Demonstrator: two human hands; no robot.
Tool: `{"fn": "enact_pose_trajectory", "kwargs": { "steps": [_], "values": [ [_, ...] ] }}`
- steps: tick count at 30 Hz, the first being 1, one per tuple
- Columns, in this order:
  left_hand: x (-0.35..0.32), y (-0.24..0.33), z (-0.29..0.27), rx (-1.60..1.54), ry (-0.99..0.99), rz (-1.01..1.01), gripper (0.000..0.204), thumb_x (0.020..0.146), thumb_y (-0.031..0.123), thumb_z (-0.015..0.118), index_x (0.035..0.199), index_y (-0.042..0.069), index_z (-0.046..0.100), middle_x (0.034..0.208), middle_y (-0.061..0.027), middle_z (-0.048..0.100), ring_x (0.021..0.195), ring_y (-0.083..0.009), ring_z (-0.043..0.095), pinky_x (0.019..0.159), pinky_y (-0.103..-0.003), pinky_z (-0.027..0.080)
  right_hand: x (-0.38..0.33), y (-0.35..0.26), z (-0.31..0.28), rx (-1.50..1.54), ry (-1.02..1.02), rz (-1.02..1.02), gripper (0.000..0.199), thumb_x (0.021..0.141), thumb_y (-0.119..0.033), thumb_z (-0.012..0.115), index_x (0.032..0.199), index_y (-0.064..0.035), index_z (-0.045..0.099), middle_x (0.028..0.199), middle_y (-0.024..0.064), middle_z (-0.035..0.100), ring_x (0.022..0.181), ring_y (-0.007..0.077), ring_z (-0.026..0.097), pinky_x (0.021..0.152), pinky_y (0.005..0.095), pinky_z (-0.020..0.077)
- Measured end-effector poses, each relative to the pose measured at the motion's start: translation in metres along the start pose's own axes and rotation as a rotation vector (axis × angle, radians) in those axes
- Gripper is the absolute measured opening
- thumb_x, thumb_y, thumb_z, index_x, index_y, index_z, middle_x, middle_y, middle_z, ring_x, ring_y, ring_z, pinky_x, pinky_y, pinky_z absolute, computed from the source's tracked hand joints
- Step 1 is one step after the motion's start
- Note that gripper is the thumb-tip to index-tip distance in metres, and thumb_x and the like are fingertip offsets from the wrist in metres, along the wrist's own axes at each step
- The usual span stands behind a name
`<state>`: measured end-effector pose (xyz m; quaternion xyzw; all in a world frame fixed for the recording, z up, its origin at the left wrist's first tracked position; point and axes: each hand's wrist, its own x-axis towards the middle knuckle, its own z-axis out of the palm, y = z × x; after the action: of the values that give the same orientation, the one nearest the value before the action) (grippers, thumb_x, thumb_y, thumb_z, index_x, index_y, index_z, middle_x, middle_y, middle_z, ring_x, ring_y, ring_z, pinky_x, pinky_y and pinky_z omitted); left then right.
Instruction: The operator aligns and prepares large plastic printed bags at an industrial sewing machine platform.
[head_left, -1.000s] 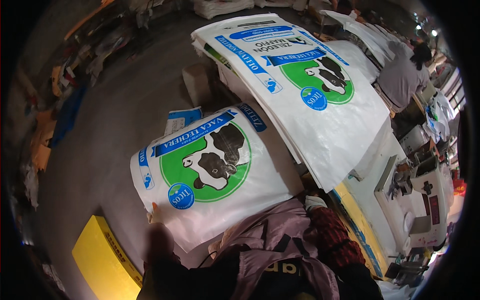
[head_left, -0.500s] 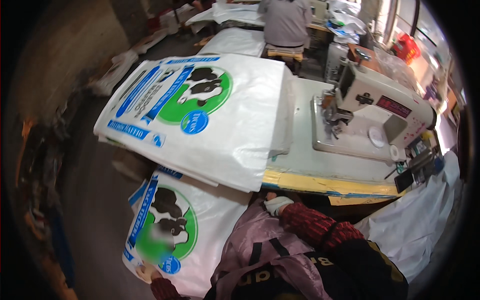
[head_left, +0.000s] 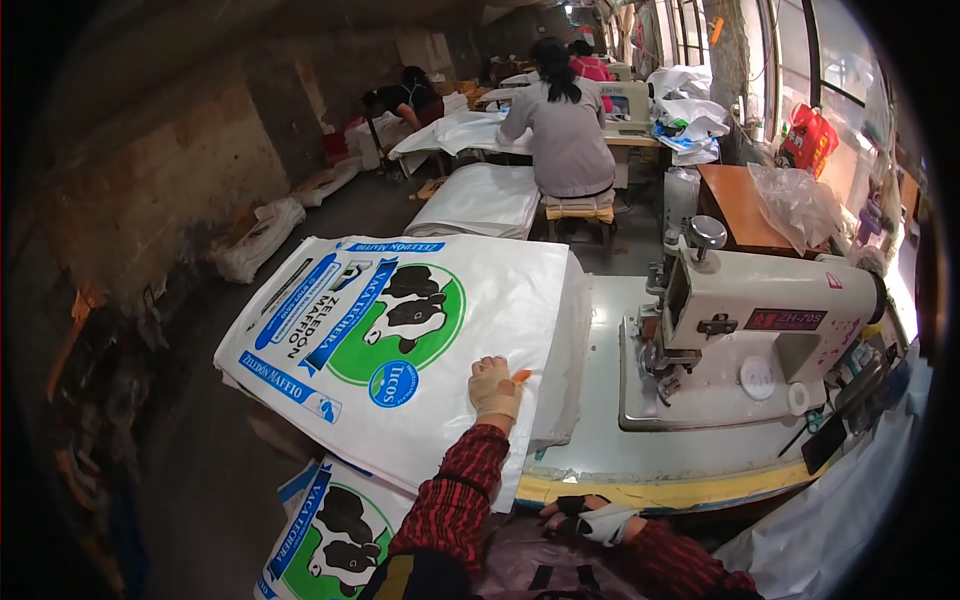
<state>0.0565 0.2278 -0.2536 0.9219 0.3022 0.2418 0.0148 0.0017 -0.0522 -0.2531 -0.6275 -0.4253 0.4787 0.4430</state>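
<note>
While left hand (head_left: 494, 390) touches sack (head_left: 500, 310) near edge | right hand (head_left: 594, 520) beside table (head_left: 680, 490) | grips unclear

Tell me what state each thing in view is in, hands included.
Top sack: flat, printed side up
Lower sack: printed side up, partly hidden
Left hand: on the top sack, grip unclear
Right hand: partly gloved, near the table's edge
Sewing machine: upright; on or off, unclear
Stool: occupied
Clear bag: crumpled

1 lower sack (head_left: 335, 545), partly beneath the sack pile (head_left: 480, 300), partly beyond bottom edge.
</note>
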Motion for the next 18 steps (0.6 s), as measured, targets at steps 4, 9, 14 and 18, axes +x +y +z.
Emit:
{"fn": "enact_pose_trajectory", "kwargs": {
  "steps": [4,9,14,18],
  "values": [
    [0.017,-0.022,0.015,-0.468,0.277,-0.036,0.032,0.074,0.033,0.066,0.065,0.003,0.057,0.054,-0.0119,0.053,0.053,-0.0301,0.054,0.057,-0.043,0.044,-0.008,-0.027,-0.022,0.593,0.149,0.14,0.03,0.086,-0.019,0.059,0.107,0.0039,0.057,0.089,0.0083,0.063,0.081,0.0137,0.059,0.075,0.0229,0.0463],
    [-0.033,-0.033,-0.014,-0.539,0.081,0.082,0.027,0.08,0.033,0.064,0.073,0.007,0.062,0.051,-0.0128,0.049,0.052,-0.029,0.054,0.052,-0.04,0.042,0.027,0.026,-0.038,0.941,0.405,-0.193,0.048,0.08,-0.02,0.066,0.118,0.002,0.047,0.091,0.01,0.062,0.084,0.0165,0.06,0.075,0.0286,0.048],
    [-0.119,0.036,-0.09,-0.727,-0.171,-0.088,0.023,0.081,0.023,0.062,0.076,0.001,0.058,0.071,-0.0193,0.059,0.067,-0.0334,0.059,0.059,-0.04,0.044,0.047,-0.015,-0.022,0.791,0.671,-0.032,0.055,0.076,-0.024,0.071,0.12,-0.0039,0.047,0.1,0.0064,0.059,0.087,0.0136,0.056,0.077,0.0247,0.0439],
    [-0.083,0.015,-0.123,-0.388,0.222,0.087,0.023,0.084,0.021,0.059,0.074,0.001,0.056,0.071,-0.0167,0.052,0.062,-0.0325,0.051,0.054,-0.041,0.04,0.044,-0.007,-0.013,0.471,0.739,-0.074,0.02,0.079,-0.016,0.065,0.092,-0.0038,0.057,0.077,0.0026,0.06,0.065,0.0106,0.055,0.06,0.0248,0.0446]
  ]
}}
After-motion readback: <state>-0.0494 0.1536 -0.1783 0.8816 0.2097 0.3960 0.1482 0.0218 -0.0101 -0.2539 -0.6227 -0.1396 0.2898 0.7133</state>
